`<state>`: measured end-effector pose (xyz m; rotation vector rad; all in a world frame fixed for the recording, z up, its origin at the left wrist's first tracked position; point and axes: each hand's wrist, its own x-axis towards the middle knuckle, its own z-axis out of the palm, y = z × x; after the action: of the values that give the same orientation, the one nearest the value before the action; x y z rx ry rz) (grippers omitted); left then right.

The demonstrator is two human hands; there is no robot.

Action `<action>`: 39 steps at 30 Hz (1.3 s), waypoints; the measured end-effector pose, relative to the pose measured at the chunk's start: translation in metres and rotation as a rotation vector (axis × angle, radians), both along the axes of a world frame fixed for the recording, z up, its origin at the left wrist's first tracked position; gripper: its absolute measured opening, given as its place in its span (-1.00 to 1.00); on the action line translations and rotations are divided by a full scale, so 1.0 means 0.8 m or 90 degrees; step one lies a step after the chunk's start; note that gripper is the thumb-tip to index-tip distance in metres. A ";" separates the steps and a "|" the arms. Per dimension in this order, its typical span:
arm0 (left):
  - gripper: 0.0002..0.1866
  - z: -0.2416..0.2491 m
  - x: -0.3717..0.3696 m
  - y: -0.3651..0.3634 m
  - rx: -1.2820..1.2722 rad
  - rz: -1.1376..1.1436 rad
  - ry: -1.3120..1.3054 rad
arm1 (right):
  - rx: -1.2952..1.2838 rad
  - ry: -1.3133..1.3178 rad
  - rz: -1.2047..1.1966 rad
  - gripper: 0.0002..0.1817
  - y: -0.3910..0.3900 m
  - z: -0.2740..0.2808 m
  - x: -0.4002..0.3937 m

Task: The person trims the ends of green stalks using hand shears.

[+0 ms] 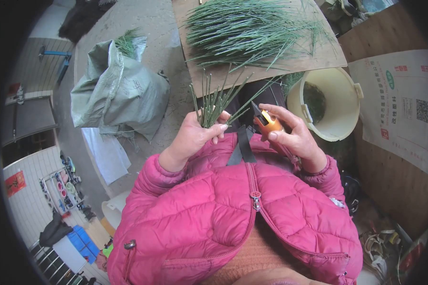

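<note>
Head view looks down over a pink padded jacket (233, 209) at two bare hands. The left hand (195, 135) is clenched around a bunch of thin green stems (216, 102), which fan upward from the fist. The right hand (292, 135), just beside it, grasps orange-handled pruning shears (266, 122), its fingers (283, 111) wrapped over the handle and the dark blade pointing toward the stems. Beyond the hands, a board (314, 57) carries a large pile of cut stems (247, 31). A cream bucket (337, 102) stands to the right, a grey-green sack (119, 90) to the left.
</note>
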<state>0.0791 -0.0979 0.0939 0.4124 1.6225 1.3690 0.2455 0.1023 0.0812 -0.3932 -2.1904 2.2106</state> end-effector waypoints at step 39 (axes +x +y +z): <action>-0.75 -0.106 -0.067 0.126 0.124 0.000 1.110 | -0.234 -0.035 -0.250 -0.32 0.016 -0.007 0.015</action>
<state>0.0258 0.0029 0.0093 2.1118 2.7003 1.0479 0.2578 0.1148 0.0753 -0.8158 -1.5425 2.3742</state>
